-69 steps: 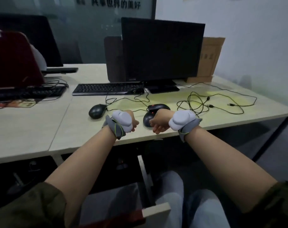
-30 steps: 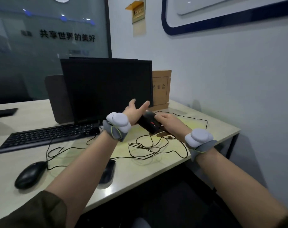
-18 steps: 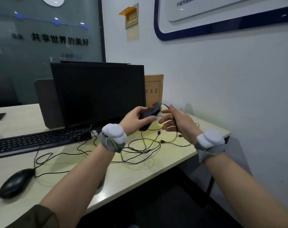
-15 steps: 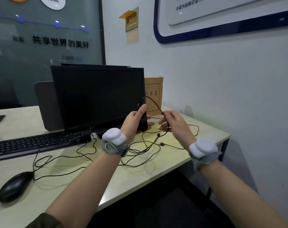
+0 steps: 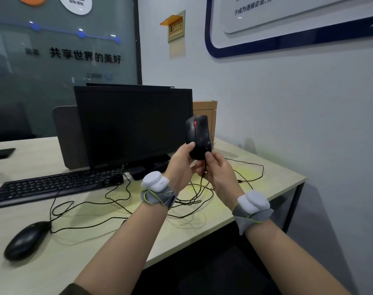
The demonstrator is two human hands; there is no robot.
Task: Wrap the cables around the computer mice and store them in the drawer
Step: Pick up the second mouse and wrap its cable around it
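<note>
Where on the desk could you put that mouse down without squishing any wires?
Bare beige desk lies left of the black keyboard, and along the near edge beside the black mouse lying on the desk. Between the black monitor and the right corner, loose black cables crowd it.

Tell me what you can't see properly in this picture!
- Drawer: not in the head view at all.
- Cable on the held mouse: the right hand covers where it goes, so any wraps can't be counted.
- Underside of that mouse: turned away, behind the left hand.
- Cable ends on the desk: too thin and tangled to follow.
</note>
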